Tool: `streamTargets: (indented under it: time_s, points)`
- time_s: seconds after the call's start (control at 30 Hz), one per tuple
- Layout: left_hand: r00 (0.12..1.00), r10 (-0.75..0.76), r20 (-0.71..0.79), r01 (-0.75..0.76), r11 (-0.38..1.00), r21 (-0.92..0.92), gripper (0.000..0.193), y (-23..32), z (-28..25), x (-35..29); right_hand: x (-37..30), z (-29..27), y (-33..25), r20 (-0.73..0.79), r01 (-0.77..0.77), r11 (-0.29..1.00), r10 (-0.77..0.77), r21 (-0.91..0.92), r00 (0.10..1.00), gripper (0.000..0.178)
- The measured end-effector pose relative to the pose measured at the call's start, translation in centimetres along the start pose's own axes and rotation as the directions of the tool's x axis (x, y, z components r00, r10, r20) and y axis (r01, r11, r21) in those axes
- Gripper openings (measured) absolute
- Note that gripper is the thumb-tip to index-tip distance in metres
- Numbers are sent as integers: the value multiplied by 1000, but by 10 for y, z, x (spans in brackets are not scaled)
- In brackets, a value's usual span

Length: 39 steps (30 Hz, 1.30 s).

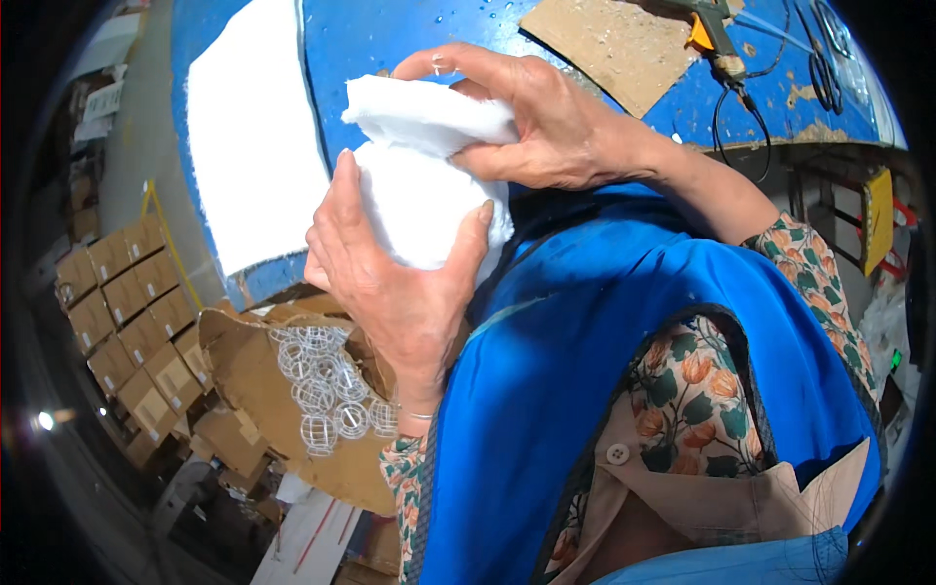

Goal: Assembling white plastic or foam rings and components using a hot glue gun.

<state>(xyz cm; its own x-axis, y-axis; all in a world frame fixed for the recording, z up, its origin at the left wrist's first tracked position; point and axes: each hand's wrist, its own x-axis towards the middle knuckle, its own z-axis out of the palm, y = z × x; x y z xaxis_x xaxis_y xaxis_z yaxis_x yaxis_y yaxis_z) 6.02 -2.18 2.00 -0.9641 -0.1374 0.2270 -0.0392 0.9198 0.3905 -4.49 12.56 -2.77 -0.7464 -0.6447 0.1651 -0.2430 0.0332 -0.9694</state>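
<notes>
- Blue apron (585,322) cloth is filling the lower right, worn over a floral sleeve (814,268).
- White wadding (424,175), a soft fluffy pad, is being held up in the air between both hands, above the near edge of the table (409,39).
- Left hand (390,283) is cupping the pad from below, thumb pressing its right side, fingers wrapping the left: closed on the wadding.
- Right hand (546,122) is gripping the pad's folded top flap, fingers curling over it: also closed on the wadding.
- Wadding looks light, limp and squashy, likely to tear or shed if pulled hard; broad grips on the bulk or a folded edge seem best.
- Cardboard box (253,380), below the left hand, is holding clear wire-like balls (322,385).
- White sheet (249,136) is lying across the table's left side.
- Cardboard board (614,44) is sitting near the far edge, a glue gun (717,39) beside it.
- Stacked cartons (127,312) are standing far left on the floor.
</notes>
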Motion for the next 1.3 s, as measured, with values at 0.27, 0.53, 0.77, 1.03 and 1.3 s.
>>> streamTargets:
  time_s: [0.27,0.53,0.77,1.03,1.3]
  points:
    - [994,76,-78,-74,997,38,88,4,10,-12,-4,-10,-5,72,-48,997,53,-62,996,58]
    - [981,131,-146,-127,991,35,90,0,18,-16,-11,-11,1,154,-103,989,119,-107,981,70]
    - [946,316,-70,-313,949,48,87,12,17,-32,-12,-20,-16,67,-149,989,149,-8,987,67]
    - [985,-168,50,164,783,-600,92,-50,5,-5,-31,-16,-2,-32,-32,996,35,86,999,43]
    - [904,29,427,257,760,-596,78,-41,3,-10,-39,-21,17,-225,-176,950,237,260,945,28]
